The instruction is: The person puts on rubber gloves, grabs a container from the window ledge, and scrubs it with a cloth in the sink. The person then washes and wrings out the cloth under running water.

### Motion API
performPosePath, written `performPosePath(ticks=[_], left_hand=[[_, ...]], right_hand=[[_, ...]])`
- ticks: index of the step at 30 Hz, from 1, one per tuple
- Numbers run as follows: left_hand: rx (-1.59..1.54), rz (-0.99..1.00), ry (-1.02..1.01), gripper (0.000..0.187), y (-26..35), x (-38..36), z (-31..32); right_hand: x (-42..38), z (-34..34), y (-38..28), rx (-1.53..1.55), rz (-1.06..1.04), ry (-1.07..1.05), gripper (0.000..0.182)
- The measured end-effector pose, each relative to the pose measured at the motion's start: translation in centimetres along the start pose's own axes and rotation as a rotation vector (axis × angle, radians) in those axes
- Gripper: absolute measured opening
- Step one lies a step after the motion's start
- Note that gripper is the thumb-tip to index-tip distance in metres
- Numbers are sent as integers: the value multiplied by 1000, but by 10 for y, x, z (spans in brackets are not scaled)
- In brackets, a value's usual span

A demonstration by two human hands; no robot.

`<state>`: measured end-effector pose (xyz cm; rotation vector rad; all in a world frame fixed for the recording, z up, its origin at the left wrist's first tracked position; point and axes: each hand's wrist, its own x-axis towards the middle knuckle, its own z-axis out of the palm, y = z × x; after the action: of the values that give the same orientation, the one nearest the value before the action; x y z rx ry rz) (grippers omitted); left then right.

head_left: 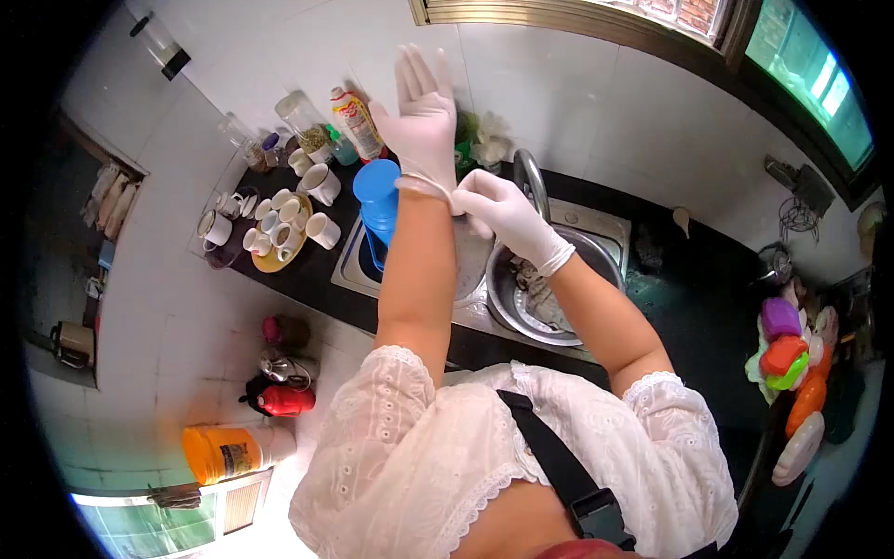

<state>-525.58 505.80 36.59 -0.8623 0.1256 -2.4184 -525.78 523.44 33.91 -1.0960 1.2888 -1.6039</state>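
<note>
White gloves cover both hands. My left hand [422, 130] is raised in front of the tiled wall, its fingers stretched upward and nothing in it. At that wrist, my right hand [503, 210] pinches the rolled cuff [425, 189] of the left glove. Below the left wrist, a blue bottle [376, 200] stands by the sink [470, 296]. A metal basin [498, 293] sits in the sink under my right forearm, with a wet, greyish cloth-like thing [540, 296] partly visible inside.
Cups stand on a yellow tray [270, 263] on the dark counter [317, 291] at left, near jars [300, 116] and a spray can [357, 124]. A faucet [531, 177] rises behind the basin. Colourful items [782, 356] hang at right; an orange bucket [219, 454] is lower left.
</note>
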Motion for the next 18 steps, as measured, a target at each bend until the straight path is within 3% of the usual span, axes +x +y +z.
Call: performPosePath(ticks=[1,2,5,6,7,9,11,12,15,18], left_hand=[[-83,17,-98,77,4,-1,-1],[751,138,4,77,-7,-4,10],[774,63,49,78,-26,-20,36],[620,53,29,78,-32,-22,42],[464,43,11,78,-39,-24,47],[136,8,45,78,-46,-26,37],[-214,-46,131,77,-50,-21,11],[-23,55,272,74,-56,-25,15],[-28,23,204,71,-53,-26,13],[722,198,309,61,-53,-24,3]], right_hand=[[-4,0,-3,48,39,-33,27],[-3,-2,1,-63,60,-17,29],[7,-20,6,-9,15,-34,32],[16,-29,13,69,-43,49,40],[24,-30,18,375,-121,96,45],[38,-23,20,759,-193,11,48],[33,6,6,743,-145,58,50],[16,12,-13,642,24,-1,46],[13,24,3,630,102,14,38],[6,26,11,685,111,40,39]])
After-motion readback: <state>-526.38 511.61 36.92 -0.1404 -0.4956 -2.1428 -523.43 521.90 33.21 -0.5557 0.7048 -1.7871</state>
